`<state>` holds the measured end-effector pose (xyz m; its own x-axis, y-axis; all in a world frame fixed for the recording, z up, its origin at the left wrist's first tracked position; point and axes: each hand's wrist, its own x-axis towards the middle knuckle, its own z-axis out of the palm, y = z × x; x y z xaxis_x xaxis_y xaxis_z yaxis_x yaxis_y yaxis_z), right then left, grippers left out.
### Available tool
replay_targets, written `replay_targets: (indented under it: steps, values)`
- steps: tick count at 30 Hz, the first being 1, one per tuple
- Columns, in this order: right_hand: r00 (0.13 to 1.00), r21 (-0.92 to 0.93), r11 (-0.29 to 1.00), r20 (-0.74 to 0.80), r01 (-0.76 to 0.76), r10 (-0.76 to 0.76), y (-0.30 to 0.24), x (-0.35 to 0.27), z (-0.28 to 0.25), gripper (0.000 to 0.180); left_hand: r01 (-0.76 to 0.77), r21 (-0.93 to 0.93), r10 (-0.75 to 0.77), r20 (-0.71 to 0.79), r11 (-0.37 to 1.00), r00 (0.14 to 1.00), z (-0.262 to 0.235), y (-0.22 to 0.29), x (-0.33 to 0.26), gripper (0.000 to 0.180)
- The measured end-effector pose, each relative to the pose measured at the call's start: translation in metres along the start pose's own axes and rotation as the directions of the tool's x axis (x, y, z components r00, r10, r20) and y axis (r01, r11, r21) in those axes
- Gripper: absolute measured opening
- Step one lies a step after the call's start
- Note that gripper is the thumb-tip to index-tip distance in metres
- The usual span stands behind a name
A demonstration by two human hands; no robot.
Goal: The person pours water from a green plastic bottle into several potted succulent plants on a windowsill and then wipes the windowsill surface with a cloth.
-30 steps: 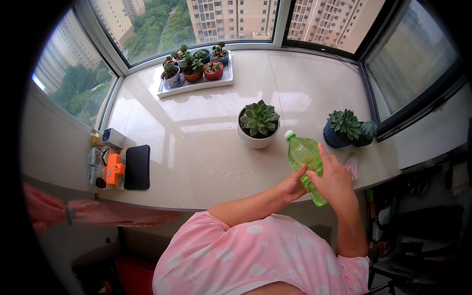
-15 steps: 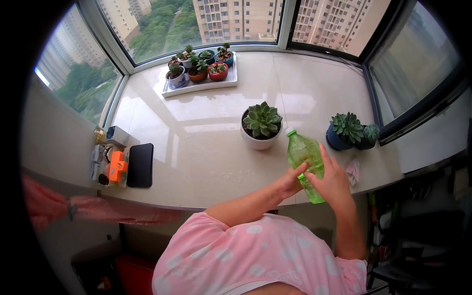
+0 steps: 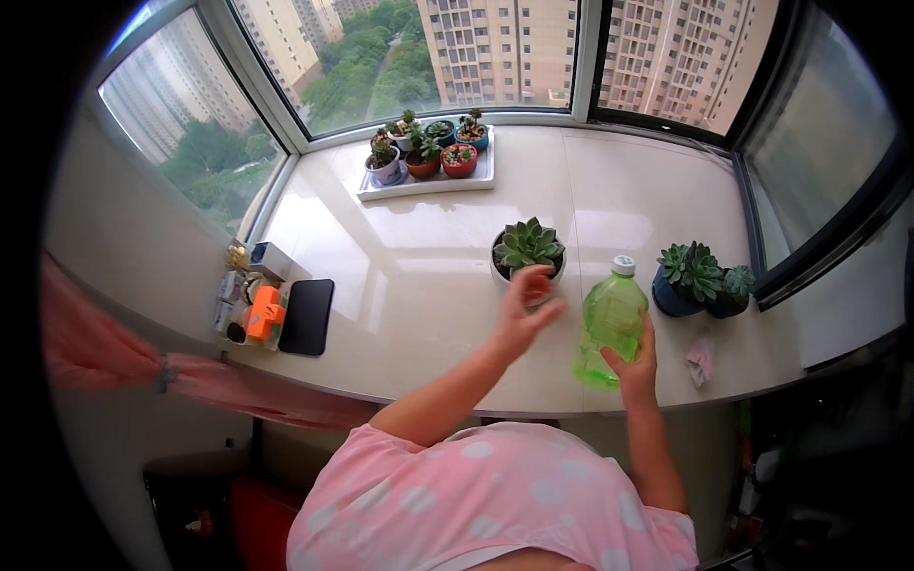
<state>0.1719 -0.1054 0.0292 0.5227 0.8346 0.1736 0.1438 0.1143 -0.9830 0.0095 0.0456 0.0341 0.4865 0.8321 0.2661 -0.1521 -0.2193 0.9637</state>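
Note:
My right hand is wrapped around the lower side of a clear green plastic bottle with a white cap. The bottle is held near the front of the counter, cap end away from me; whether its base touches the surface I cannot tell. My left hand is slightly blurred, with thumb and fingers apart and nothing between them. It hovers over the near side of a white pot and hides part of it. In that pot grows a large green rosette succulent. Contact between hand and pot is unclear.
A white tray of several small potted succulents stands by the window. Two dark-potted succulents sit at the right, with a crumpled pink cloth nearer me. At the left lie a black phone and an orange object among small items.
My left hand has let go of the bottle and moved left to the white pot. The bottle, now in my right hand alone, is turned more upright. The whole view has shifted a little.

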Motion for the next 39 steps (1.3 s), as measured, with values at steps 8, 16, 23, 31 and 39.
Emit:
replay_targets:
  steps: [8, 16, 23, 31, 39]
  values:
    - [0.996, 0.197, 0.979, -0.074, -0.042, 0.058, 0.018, -0.007, -0.023, 0.08, 0.357, 0.382, -0.254, -0.293, 0.853, 0.922, -0.07, -0.063, 0.033, 0.05]
    - [0.982, 0.267, 0.959, -0.134, -0.096, 0.136, 0.029, -0.021, -0.041, 0.079, 0.397, 0.426, -0.338, -0.21, 0.813, 0.918, -0.072, -0.065, 0.043, 0.051]
    - [0.975, 0.274, 0.954, -0.149, -0.119, 0.164, 0.028, -0.029, -0.05, 0.079, 0.429, 0.329, -0.498, 0.162, 0.841, 0.852, -0.103, -0.055, 0.083, 0.049]
    - [0.985, 0.201, 0.972, -0.098, -0.118, 0.14, 0.02, -0.037, -0.054, 0.081, 0.229, 0.396, -0.368, 0.322, 0.889, 0.872, -0.105, -0.067, 0.129, 0.036]
    - [0.995, -0.041, 0.997, -0.085, -0.061, 0.058, 0.032, -0.045, -0.054, 0.084, -0.07, 0.327, 0.137, -0.185, 0.942, 0.973, -0.085, -0.02, 0.114, 0.032]
